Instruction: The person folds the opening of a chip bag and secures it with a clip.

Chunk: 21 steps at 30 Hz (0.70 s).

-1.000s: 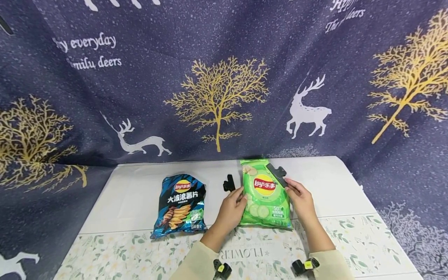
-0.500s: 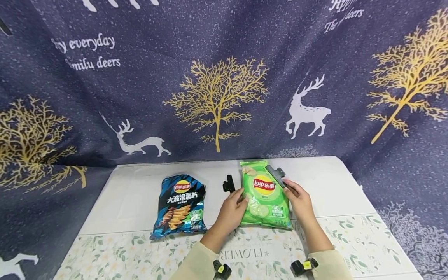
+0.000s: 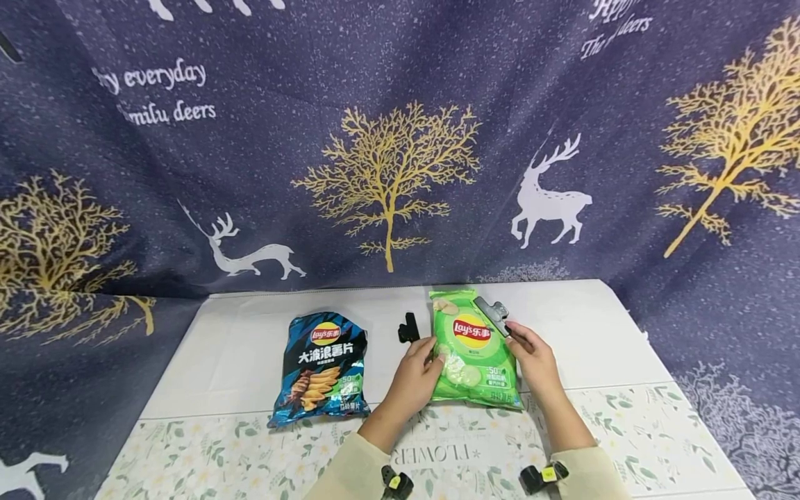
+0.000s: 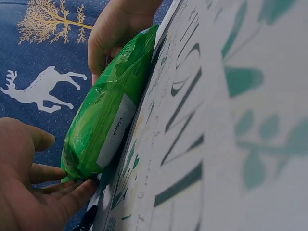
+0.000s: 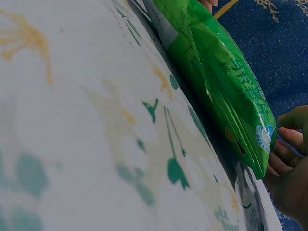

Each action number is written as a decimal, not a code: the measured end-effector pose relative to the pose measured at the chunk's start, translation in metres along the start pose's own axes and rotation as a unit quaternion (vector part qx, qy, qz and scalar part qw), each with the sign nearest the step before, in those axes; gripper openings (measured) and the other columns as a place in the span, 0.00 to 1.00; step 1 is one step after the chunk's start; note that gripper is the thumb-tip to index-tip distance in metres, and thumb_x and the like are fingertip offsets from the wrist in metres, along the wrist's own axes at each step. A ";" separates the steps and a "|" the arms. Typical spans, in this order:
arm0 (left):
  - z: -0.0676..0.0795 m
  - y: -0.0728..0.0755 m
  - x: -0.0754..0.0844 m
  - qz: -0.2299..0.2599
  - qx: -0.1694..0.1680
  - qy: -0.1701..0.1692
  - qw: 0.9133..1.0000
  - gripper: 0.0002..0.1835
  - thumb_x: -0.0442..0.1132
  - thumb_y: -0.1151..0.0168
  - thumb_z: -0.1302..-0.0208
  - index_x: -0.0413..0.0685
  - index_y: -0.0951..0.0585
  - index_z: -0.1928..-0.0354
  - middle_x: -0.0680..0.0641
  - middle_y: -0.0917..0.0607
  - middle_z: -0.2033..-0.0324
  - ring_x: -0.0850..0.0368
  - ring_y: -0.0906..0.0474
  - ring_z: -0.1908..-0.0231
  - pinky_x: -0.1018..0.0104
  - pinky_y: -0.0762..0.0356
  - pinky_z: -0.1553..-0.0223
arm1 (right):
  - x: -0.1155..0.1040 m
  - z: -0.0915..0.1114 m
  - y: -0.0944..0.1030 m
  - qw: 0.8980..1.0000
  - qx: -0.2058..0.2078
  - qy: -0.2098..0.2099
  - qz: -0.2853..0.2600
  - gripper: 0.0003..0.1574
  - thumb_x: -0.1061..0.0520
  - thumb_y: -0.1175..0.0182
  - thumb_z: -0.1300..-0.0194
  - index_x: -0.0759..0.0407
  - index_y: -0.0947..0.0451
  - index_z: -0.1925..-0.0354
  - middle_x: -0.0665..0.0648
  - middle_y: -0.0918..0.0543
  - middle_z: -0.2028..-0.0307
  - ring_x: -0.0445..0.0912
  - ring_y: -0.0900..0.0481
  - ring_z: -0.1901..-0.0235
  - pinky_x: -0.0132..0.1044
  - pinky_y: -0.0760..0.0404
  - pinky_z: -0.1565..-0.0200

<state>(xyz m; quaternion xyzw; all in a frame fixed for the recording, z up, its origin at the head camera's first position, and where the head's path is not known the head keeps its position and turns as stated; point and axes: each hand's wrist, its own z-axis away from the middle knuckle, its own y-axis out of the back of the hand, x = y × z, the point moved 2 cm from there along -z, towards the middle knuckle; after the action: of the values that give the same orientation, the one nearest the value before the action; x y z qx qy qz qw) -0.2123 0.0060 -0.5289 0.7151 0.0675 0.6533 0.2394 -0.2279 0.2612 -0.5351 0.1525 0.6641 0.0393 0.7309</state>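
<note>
A green bag of potato chips (image 3: 470, 357) lies face up between my hands. My left hand (image 3: 407, 380) holds its left edge, thumb over the front. In the left wrist view the fingers (image 4: 79, 195) reach under the bag's side. At the right edge my right hand (image 3: 536, 360) grips the bag, its fingertips right at the lower end of a dark bag clip (image 3: 492, 316). This clip sits slanted across the bag's upper right corner. From the right wrist, the bag (image 5: 226, 91) shows its bottom seam, with fingers (image 5: 288, 137) against its side.
A second black clip (image 3: 409, 328) stands on the table just beyond my left fingers. Further left lies a blue and black bag of potato chips (image 3: 326, 368). The table (image 3: 231, 347) is white with a floral front part. A dark blue patterned cloth (image 3: 400, 173) hangs behind it.
The green bag's top edge has shifted slightly toward me, and its clip now catches more light. Both hands keep nearly the same places. The blue bag and the loose clip have stayed put.
</note>
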 end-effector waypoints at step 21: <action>0.000 -0.003 -0.003 -0.020 -0.004 0.004 1.000 0.30 0.52 0.51 0.22 0.47 0.35 0.24 0.41 0.34 0.25 0.46 0.31 0.30 0.47 0.32 0.29 | 0.006 -0.004 0.000 1.000 -0.027 -0.003 0.008 0.30 0.54 0.46 0.23 0.56 0.34 0.27 0.64 0.31 0.27 0.56 0.32 0.28 0.10 0.31 0.48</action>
<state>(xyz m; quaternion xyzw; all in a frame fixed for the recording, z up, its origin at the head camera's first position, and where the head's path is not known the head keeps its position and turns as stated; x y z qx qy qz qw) -0.2121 0.0068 -0.5329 0.7100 0.0798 0.6516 0.2547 -0.2309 0.2634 -0.5413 0.1378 0.6590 0.0627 0.7368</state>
